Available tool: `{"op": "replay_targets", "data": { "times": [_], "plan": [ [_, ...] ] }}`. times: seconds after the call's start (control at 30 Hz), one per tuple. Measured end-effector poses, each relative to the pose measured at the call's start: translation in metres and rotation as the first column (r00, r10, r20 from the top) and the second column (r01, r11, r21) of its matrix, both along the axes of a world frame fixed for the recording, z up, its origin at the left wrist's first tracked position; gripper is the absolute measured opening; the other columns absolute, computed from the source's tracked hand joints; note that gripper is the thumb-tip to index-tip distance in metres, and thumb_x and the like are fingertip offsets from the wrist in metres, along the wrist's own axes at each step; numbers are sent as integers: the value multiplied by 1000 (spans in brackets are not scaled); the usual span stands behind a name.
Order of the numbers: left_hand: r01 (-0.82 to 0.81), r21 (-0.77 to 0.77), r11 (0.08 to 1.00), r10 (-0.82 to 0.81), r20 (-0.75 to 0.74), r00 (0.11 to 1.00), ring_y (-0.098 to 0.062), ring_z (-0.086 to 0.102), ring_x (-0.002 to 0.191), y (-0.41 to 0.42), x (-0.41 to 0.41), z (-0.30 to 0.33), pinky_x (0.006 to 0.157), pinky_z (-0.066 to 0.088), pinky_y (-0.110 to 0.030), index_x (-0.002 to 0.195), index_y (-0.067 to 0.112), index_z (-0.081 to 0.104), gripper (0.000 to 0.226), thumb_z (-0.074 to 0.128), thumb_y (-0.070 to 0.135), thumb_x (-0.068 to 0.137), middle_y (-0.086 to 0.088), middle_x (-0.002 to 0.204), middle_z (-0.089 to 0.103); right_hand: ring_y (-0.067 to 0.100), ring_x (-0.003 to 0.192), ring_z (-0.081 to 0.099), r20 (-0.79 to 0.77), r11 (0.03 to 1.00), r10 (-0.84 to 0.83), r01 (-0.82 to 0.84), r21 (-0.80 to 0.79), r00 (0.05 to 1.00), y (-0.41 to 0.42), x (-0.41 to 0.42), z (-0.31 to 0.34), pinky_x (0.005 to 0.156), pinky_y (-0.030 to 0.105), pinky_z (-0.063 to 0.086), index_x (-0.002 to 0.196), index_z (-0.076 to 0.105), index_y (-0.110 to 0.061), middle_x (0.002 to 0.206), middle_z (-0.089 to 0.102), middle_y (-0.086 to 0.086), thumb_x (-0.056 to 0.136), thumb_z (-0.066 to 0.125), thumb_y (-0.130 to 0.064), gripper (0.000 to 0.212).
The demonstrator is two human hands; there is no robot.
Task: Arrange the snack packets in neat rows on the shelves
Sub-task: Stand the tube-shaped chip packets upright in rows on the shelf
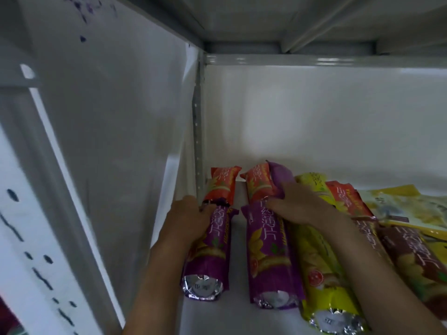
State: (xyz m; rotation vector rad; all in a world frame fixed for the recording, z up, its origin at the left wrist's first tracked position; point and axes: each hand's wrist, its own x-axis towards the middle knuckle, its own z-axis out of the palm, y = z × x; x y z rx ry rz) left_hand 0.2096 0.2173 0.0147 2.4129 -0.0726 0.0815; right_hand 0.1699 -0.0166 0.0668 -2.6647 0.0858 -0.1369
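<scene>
Purple packet (210, 252) lies on white shelf (232, 317), long axis front to back, foil end nearest. Left hand (191, 220) grips its far end beside the side wall (125, 141). Right hand (300, 205) grasps a second purple packet (268, 257). Orange packets (221, 186) behind; bare shelf between rows.

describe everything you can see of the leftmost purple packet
The leftmost purple packet is a long tube-shaped snack roll in glossy purple foil with white Chinese characters, a picture of yellow crisps, and a crimped silver end facing the camera. It lies flat on the white shelf, pointing front to back, its far end meeting an orange packet. The left hand grips its far end.
</scene>
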Motion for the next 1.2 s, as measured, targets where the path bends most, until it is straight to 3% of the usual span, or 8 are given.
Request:
{"op": "replay_targets", "data": {
  "times": [0.2, 0.33, 0.43, 0.57, 0.8, 0.93, 1.07, 1.2],
  "plan": [
    [-4, -155, 988, -21, -159, 987, -14, 62, 74, 2, -5, -14, 55, 40, -23, 95, 7, 64, 54, 53, 60, 102, -1, 82, 63, 26, 94, 65, 147, 983, 184, -181, -37, 972, 19, 2, -15, 81, 44, 54, 100, 71, -6, 101, 68, 8, 84, 55, -27, 31],
    [-42, -311, 950, -30, -223, 974, -21, 70, 78, 3, -8, -21, 64, 52, -28, 80, 15, 67, 52, 56, 62, 99, -6, 82, 72, 14, 69, 59, -29, 946, 322, -323, -13, 946, 37, 10, -21, 65, 30, 47, 97, 75, -2, 78, 63, 2, 101, 60, -20, 24],
    [-47, -441, 896, -51, -208, 977, -24, 76, 80, 2, -15, -19, 79, 62, -38, 84, 10, 75, 48, 61, 54, 100, -7, 81, 78, 12, 55, 46, -120, 934, 347, -354, -40, 930, 44, 13, -23, 57, 29, 37, 73, 59, -6, 63, 51, 2, 106, 55, -37, 46],
    [-25, -557, 830, -55, -127, 990, -18, 78, 76, 1, -29, -9, 79, 63, -37, 93, 19, 72, 29, 63, 46, 101, 0, 82, 80, 7, 45, 41, 3, 942, 331, -331, 59, 944, 38, 8, -19, 49, 19, 34, 75, 62, -3, 57, 46, 0, 108, 52, -40, 50],
    [33, -823, 568, -137, -54, 989, -24, 79, 89, -3, -44, 8, 81, 62, -41, 121, 19, 68, 29, 72, 29, 94, -5, 103, 81, 14, 78, 68, 128, 934, 266, -288, 213, 955, 8, 1, -1, 72, 23, 47, 94, 77, -10, 93, 73, 15, 99, 62, -52, 46],
    [178, -889, 423, -246, 76, 966, -32, 77, 99, -13, -44, 26, 83, 60, -40, 121, 12, 72, 28, 70, 19, 94, -13, 109, 79, 29, 114, 71, 118, 789, 337, -349, 507, 934, 1, 0, 7, 107, 47, 52, 114, 73, -1, 117, 76, 14, 96, 67, -50, 53],
    [324, -878, 352, -302, 222, 927, -33, 74, 106, -27, -32, 51, 93, 58, -44, 124, 7, 71, 35, 67, 26, 95, -16, 116, 77, 23, 96, 75, 290, 541, 314, -421, 728, 904, -5, 0, 30, 85, 32, 61, 118, 69, 8, 112, 77, 18, 88, 67, -29, 47],
    [414, -859, 302, -384, 288, 877, -36, 69, 121, -41, -11, 72, 106, 53, -50, 132, 4, 68, 47, 61, 37, 100, -19, 128, 72, 19, 105, 75, 405, 645, 265, -473, 600, 875, -18, 0, 58, 87, 24, 60, 123, 71, 1, 117, 77, 12, 99, 63, -16, 30]
  ]
}}
